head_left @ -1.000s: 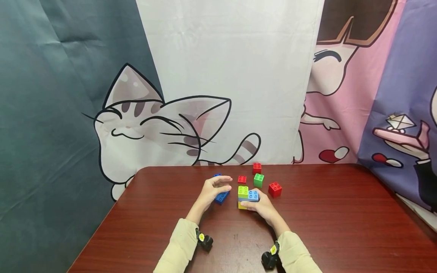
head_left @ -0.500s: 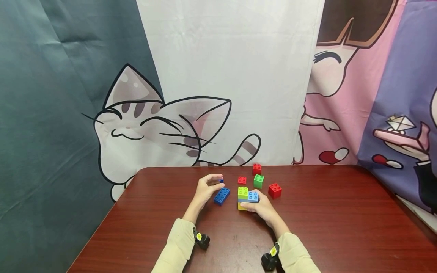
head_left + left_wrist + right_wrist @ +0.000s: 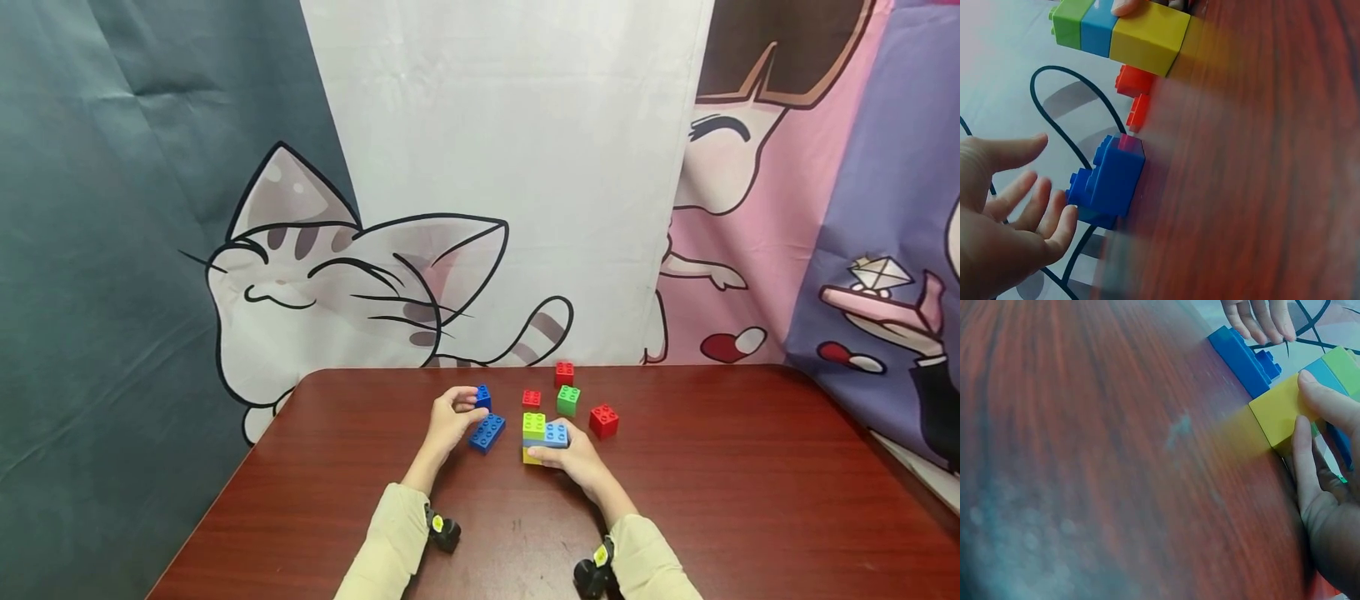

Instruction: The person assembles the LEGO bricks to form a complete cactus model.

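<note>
My right hand (image 3: pixel 577 454) grips a stack of toy building bricks (image 3: pixel 534 427) at its right side. Lime green is on top, light blue in the middle and yellow at the bottom. In the right wrist view, the thumb and a finger touch the yellow brick (image 3: pixel 1279 412). My left hand (image 3: pixel 450 423) hovers beside a small blue brick (image 3: pixel 483 397) and a longer blue brick (image 3: pixel 488 432). The left wrist view shows its thumb (image 3: pixel 1019 152) apart from the relaxed fingers, with nothing between them. The longer blue brick lies in front of the small one.
Behind the stack lie a flat red brick (image 3: pixel 531 398), a green brick (image 3: pixel 567 401) and a red brick (image 3: pixel 564 373) near the table's back edge. Another red brick (image 3: pixel 603 421) sits right of my right hand. The brown table (image 3: pixel 750 483) meets a printed cloth backdrop.
My left hand has moved left from above the blue bricks, then dipped slightly, leaving both more visible. My right hand and the stack keep their place.
</note>
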The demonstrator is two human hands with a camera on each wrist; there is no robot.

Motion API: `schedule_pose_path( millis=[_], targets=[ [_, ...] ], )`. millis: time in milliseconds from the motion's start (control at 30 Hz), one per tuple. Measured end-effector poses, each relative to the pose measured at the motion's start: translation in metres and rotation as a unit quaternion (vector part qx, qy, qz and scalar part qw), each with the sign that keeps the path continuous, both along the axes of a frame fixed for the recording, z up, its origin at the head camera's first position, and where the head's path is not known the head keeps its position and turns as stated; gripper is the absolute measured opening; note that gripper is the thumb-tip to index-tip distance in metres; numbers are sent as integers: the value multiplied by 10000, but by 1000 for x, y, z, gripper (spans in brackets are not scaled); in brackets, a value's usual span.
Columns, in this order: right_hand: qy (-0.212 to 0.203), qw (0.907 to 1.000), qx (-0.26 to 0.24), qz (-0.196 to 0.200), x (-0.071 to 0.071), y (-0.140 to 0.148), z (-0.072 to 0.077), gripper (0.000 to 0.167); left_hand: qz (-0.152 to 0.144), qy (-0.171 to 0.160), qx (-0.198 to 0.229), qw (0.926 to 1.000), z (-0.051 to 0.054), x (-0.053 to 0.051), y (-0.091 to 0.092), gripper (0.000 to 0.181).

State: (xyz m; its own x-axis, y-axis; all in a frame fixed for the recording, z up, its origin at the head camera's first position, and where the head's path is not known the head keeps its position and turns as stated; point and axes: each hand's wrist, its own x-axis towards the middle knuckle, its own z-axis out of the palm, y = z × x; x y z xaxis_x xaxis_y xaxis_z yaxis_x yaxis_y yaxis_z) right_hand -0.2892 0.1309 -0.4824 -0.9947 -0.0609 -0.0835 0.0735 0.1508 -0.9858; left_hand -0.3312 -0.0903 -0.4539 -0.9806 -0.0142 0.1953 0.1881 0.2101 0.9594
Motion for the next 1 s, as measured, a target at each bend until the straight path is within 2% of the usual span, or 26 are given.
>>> schedule_pose_path(
  millis=[133,333,633,867,1000],
  targets=[
    [-17,10000,17,42,0,0,1,47,290,-178,-62,9994,0,-1,0,44],
    [-39,9999,87,46,1,0,2,48,280,-473,-502,9972,-1,1,1,50],
    [-39,9999,94,35,-1,0,0,47,-97,-1009,-904,9907,-3,4,8,56],
    [1,9999,104,27,-2,1,-1,46,-453,-1066,-1087,9873,-7,4,10,60],
    [-2,9999,147,20,-1,1,0,46,-695,-1164,-1238,9830,-9,5,10,63]
  ],
)
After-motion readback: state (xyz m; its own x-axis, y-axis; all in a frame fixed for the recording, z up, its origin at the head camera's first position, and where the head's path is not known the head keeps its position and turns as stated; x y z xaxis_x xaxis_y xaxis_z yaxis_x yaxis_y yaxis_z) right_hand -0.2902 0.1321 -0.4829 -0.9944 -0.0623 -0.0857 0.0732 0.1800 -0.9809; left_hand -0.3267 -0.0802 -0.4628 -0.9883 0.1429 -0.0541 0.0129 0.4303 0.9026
